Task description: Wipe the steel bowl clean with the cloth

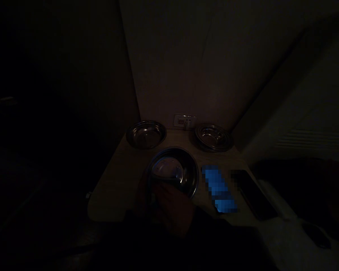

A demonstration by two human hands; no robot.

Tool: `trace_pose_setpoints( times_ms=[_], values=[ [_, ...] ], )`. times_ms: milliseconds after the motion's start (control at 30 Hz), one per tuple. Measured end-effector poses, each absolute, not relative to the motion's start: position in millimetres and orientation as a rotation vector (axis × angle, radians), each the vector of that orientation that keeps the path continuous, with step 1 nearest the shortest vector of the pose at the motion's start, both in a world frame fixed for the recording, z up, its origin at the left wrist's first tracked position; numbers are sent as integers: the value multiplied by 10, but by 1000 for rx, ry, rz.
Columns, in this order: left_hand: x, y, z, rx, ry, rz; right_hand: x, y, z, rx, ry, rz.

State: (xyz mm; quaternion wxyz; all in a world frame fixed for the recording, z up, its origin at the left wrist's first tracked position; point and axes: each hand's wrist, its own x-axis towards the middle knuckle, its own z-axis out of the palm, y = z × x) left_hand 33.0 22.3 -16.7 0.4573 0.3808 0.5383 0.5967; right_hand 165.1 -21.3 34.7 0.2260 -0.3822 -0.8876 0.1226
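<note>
The picture is very dark. A steel bowl [183, 165] is at the near middle of a small pale table [121, 177], tipped a little toward me. My right hand [172, 207] rests on the bowl's near rim with its fingers curled over it, and a dark sleeve runs back to the lower right. A dim shape at the bowl's left rim may be my left hand [142, 190]; its fingers do not show.
Two more steel dishes stand at the back of the table, one at the left [146, 134] and one at the right [214, 137]. A wall socket [184, 121] sits between them. Right of the bowl lie a blue blurred object [219, 189] and a dark phone [252, 194].
</note>
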Motion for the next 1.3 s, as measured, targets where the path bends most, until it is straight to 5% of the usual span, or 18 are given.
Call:
trace_pose_setpoints(
  times_ms=[233, 567, 767, 1000, 1300],
  values=[
    [355, 338, -255, 855, 1334, 1515, 2359, -279, 318, -1082, -2729, 208],
    [296, 356, -184, 831, 1234, 1519, 1607, -292, 285, -1139, -2471, 282],
    [284, 397, -68, 854, 1257, 1501, 2187, -271, 263, -1003, -2669, 150],
    [358, 342, 280, 600, 1118, 1225, 2187, -289, 153, -974, -2514, -82],
    [325, 238, -270, 1127, 1395, 1390, 1847, -331, 141, -1094, -2324, -45]
  ],
)
